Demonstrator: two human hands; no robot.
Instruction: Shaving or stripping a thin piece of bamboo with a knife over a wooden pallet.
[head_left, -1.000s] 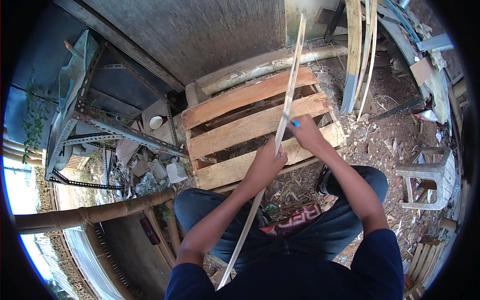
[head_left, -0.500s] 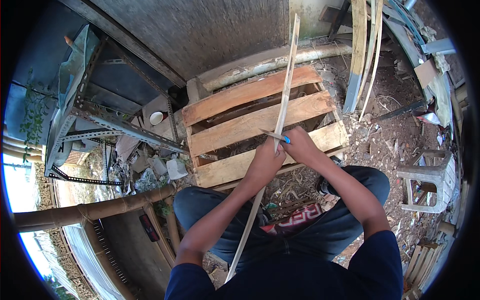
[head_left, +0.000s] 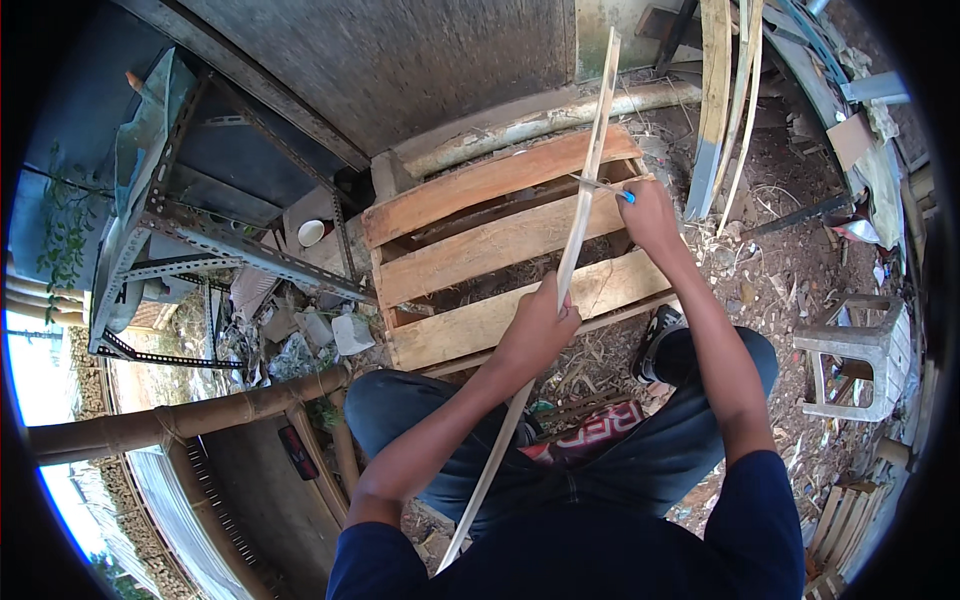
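My left hand (head_left: 543, 325) is closed round a long, pale strip of split bamboo (head_left: 590, 167), which runs slantwise from near my left thigh up past the far side of a wooden pallet (head_left: 440, 340). Above the pallet's right part, my right hand (head_left: 647, 215) grips a knife (head_left: 608, 188) with a blue handle. Its thin blade points left and crosses the strip well beyond my left hand. Whether the edge bites into the strip cannot be made out.
Angled metal shelving (head_left: 240, 260) stands at the left, above a bamboo pole (head_left: 190, 413). Long wooden strips (head_left: 712, 110) lean at the far right. A worn plastic stool (head_left: 858, 355) is on the littered ground at right. A red printed bag (head_left: 590, 437) lies between my legs.
My right hand has moved the knife away from my left hand, up and to the right along the strip. The strip's far end has swung slightly right.
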